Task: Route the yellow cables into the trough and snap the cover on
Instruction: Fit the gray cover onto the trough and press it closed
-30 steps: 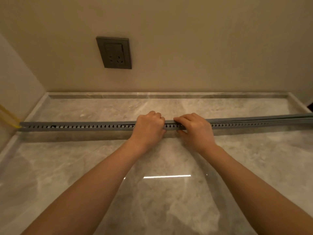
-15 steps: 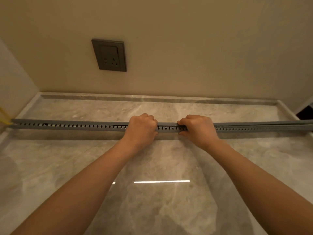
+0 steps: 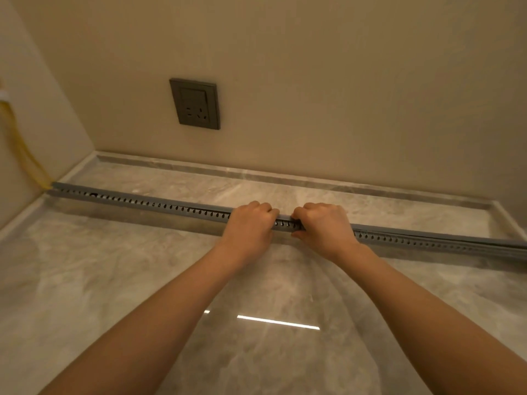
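The left hand (image 3: 248, 223) and right hand (image 3: 325, 226) grip the trough (image 3: 171, 207), fingers curled over it. Its left end meets yellow cables (image 3: 27, 161) (blurred).

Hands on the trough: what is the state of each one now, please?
Left hand: closed, fingers curled over the gray trough.
Right hand: closed on the same trough.

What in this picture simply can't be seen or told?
All in the head view:
- The yellow cables enter the trough; its walls and cover hide their run inside.
- The trough's right end: cut off by the right edge.
- Whether the cover is seated under the left hand and right hand: the hands hide it.
- Where the cables start: cut off at the left edge.
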